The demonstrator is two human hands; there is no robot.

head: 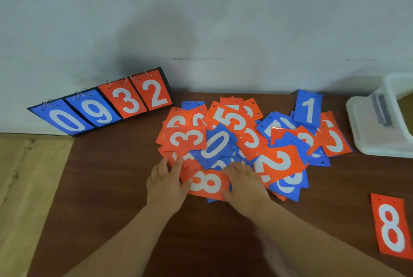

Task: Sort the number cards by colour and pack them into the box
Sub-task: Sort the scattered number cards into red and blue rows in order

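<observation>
Left hand [165, 184], right hand [244, 185] on card pile [245, 138] | scoreboard [100, 107] left | box [377, 125] right

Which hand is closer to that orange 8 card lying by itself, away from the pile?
The right hand. It rests on the near edge of the pile, left of the lone orange 8 card; the left hand sits even farther left.
</observation>
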